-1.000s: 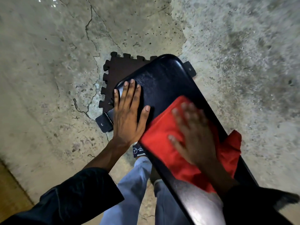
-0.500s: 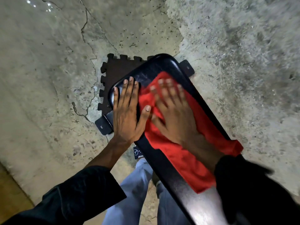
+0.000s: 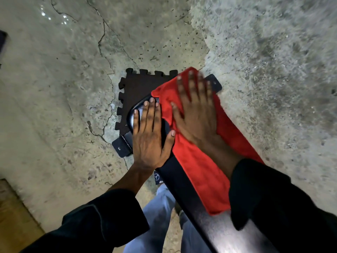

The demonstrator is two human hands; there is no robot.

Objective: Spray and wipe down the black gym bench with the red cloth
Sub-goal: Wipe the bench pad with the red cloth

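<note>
The concrete floor (image 3: 264, 52) is rough and cracked, with a wet-looking patch at upper left. On it lies a dark interlocking mat tile (image 3: 140, 84) under the far end of the bench. The black gym bench (image 3: 184, 181) runs diagonally from lower right to centre, its pad glossy nearer the camera.

The red cloth (image 3: 200, 172) lies spread along the pad, covering most of its width and draping over the far end; that end of the pad is hidden beneath it. The right hand (image 3: 197, 115) rests flat on the cloth, palm down, fingers extended and slightly spread, fingertips at the pad's far edge. The left hand (image 3: 147, 139) lies flat on the bare pad just beside the cloth, fingers together, thumb out and touching the cloth edge; it holds nothing.

Assessment: a wiping stroke along the pad. Done well, pressure comes evenly through the whole palm, the cloth stays flat rather than bunched, and strokes overlap. The strip under the left hand and the pad's side edges need their own pass. No spray bottle is in view.
</note>
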